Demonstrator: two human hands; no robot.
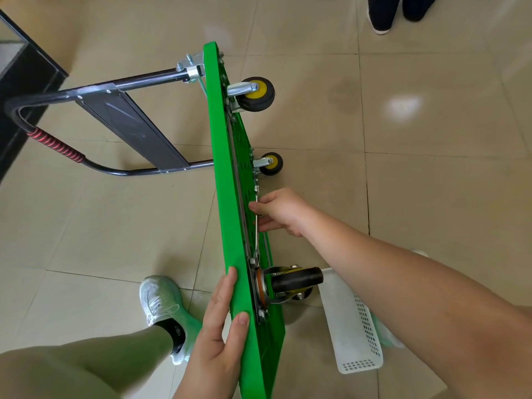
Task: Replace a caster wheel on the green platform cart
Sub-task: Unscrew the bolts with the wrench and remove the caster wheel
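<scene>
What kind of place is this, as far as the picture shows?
Probably an indoor room of a home or office: glossy beige floor tiles, a black piece of furniture at the left, and a white perforated plastic basket on the floor beside the green platform cart.

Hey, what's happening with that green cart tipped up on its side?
A person is working on the green platform cart, which stands on its side edge with the wheels facing right. The left hand grips the deck's edge to steady it. The right hand holds what looks like a slim wrench against the underside, its tip at the mounting plate of the black caster wheel. That caster is still attached.
</scene>
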